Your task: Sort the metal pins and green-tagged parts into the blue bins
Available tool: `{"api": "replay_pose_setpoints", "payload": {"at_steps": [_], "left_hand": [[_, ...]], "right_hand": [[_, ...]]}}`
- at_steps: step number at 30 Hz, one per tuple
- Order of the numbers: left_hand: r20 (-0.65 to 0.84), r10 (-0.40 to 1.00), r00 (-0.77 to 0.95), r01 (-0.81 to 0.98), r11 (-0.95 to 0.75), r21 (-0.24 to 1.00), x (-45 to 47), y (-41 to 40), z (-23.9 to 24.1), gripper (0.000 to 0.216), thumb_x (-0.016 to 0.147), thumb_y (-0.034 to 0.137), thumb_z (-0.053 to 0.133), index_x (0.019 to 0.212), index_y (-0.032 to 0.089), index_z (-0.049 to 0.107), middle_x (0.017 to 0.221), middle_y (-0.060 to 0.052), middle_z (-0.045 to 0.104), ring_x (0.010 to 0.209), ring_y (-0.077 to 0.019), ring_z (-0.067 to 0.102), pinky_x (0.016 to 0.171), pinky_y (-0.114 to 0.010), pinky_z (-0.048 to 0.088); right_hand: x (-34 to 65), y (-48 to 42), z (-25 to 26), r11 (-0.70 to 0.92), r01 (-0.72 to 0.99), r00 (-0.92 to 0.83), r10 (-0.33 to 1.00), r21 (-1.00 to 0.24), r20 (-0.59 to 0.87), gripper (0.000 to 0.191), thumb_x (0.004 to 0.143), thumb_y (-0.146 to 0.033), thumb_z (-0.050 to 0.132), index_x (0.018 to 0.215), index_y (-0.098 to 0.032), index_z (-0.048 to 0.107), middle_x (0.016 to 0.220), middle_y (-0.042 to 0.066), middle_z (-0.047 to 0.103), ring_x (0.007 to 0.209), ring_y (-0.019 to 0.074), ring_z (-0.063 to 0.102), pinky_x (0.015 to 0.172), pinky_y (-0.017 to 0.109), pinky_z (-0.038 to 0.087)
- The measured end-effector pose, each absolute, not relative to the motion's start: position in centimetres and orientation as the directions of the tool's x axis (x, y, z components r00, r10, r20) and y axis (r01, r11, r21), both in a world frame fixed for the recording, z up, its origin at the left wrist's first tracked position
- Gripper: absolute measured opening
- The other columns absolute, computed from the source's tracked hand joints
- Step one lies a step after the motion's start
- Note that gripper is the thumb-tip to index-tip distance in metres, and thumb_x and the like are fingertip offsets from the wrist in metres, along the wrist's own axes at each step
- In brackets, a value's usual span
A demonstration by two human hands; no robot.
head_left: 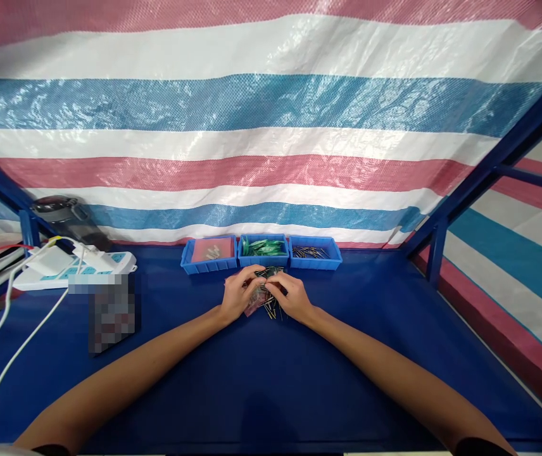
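Note:
My left hand (pixel 237 293) and my right hand (pixel 292 296) meet over a small heap of mixed parts (pixel 267 305) on the blue table (pixel 261 373). The heap holds pink and green pieces and thin dark pins. Both hands have their fingers curled in a pinch on pieces of the heap; which pieces is too small to tell. Just beyond them stand three blue trays side by side: the left tray (pixel 209 255) with pink pieces, the middle tray (pixel 263 249) with green pieces, the right tray (pixel 315 253) with dark pins.
A white power strip (pixel 74 265) with plugs and white cables lies at the left, a dark device (pixel 69 218) behind it. A blurred-out block (pixel 111 311) stands left of my arms. A striped tarp (pixel 271 126) on blue frame bars closes the back and right.

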State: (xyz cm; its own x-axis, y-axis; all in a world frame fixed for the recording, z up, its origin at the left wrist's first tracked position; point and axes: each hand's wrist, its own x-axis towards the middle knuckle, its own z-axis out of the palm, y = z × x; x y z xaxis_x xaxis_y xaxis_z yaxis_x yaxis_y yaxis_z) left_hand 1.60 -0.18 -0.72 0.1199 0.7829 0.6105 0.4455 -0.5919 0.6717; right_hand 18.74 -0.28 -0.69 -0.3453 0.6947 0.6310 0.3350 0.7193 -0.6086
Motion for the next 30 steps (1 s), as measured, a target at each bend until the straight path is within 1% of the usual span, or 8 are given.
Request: {"api": "replay_pose_setpoints", "payload": {"at_steps": [3,6,11,16,20,23,27,30], "left_hand": [[0.595,0.79,0.15,0.432,-0.593,0.679,1.58,-0.19,-0.5,0.024,0.088,0.034,0.053,0.102,0.019,0.064,0.078,-0.001,0.069,0.064,-0.0108,0.063,0.064,-0.019,0.049],[0.597,0.775,0.205,0.454,-0.616,0.644,1.68,-0.05,-0.31,0.021,0.086,0.033,0.057,0.098,0.019,0.067,0.09,-0.004,0.071,0.076,-0.014,0.066,0.072,-0.022,0.051],[0.665,0.702,0.255,0.429,-0.699,0.573,1.89,0.05,-0.14,0.018,0.087,0.029,0.055,0.092,0.018,0.068,0.088,-0.004,0.072,0.082,-0.0154,0.066,0.078,-0.025,0.05],[0.657,0.717,0.233,0.476,-0.673,0.566,1.91,-0.3,0.1,0.024,0.09,0.032,0.051,0.08,0.016,0.066,0.071,-0.002,0.066,0.066,-0.0118,0.06,0.063,-0.022,0.046],[0.663,0.714,0.226,0.537,-0.659,0.526,1.84,-0.34,0.08,0.041,0.092,0.033,0.046,0.055,0.015,0.054,0.05,0.003,0.047,0.048,-0.0077,0.044,0.049,-0.02,0.035],[0.666,0.708,0.234,0.535,-0.666,0.52,1.8,-0.22,-0.15,0.05,0.092,0.035,0.043,0.047,0.015,0.045,0.043,0.004,0.038,0.041,-0.0066,0.036,0.044,-0.021,0.029],[0.646,0.729,0.227,0.506,-0.655,0.562,1.69,-0.15,-0.39,0.052,0.093,0.035,0.043,0.045,0.015,0.044,0.039,0.005,0.038,0.038,-0.0057,0.038,0.043,-0.02,0.029],[0.631,0.74,0.231,0.489,-0.649,0.582,1.62,-0.25,-0.21,0.046,0.093,0.033,0.043,0.052,0.015,0.054,0.043,0.004,0.048,0.041,-0.0065,0.047,0.046,-0.019,0.035]], "right_hand": [[18.8,-0.32,-0.52,0.683,0.355,-0.28,0.729,-0.638,0.624,0.02,0.092,-0.027,0.046,0.082,-0.017,0.061,0.071,0.003,0.06,0.063,0.0132,0.054,0.063,0.024,0.042],[18.88,-0.28,-0.39,0.642,0.353,-0.184,0.761,-0.681,0.622,0.02,0.091,-0.027,0.047,0.08,-0.016,0.06,0.071,0.002,0.06,0.062,0.0123,0.053,0.062,0.024,0.042],[18.91,-0.14,-0.56,0.619,0.37,-0.17,0.778,-0.692,0.605,0.025,0.091,-0.03,0.047,0.074,-0.017,0.06,0.066,0.001,0.059,0.058,0.0115,0.052,0.06,0.023,0.041],[19.0,-0.31,-0.66,0.656,0.367,-0.223,0.75,-0.66,0.622,0.024,0.091,-0.028,0.047,0.075,-0.016,0.06,0.064,0.001,0.056,0.057,0.0115,0.05,0.058,0.024,0.04],[19.04,-0.46,-0.6,0.698,0.355,-0.274,0.714,-0.622,0.644,0.019,0.09,-0.027,0.046,0.082,-0.016,0.061,0.067,0.002,0.057,0.058,0.0125,0.051,0.058,0.025,0.041],[18.98,-0.43,-0.64,0.687,0.345,-0.273,0.725,-0.64,0.632,0.018,0.09,-0.027,0.047,0.089,-0.017,0.061,0.071,0.003,0.06,0.06,0.0132,0.053,0.058,0.025,0.043],[18.86,-0.37,-0.63,0.686,0.32,-0.293,0.728,-0.654,0.62,0.016,0.09,-0.028,0.048,0.091,-0.018,0.061,0.074,0.004,0.062,0.061,0.0132,0.054,0.058,0.024,0.043],[18.84,-0.4,-0.52,0.702,0.333,-0.295,0.712,-0.63,0.637,0.018,0.091,-0.027,0.046,0.085,-0.017,0.061,0.074,0.004,0.062,0.064,0.0138,0.056,0.062,0.025,0.044]]}}
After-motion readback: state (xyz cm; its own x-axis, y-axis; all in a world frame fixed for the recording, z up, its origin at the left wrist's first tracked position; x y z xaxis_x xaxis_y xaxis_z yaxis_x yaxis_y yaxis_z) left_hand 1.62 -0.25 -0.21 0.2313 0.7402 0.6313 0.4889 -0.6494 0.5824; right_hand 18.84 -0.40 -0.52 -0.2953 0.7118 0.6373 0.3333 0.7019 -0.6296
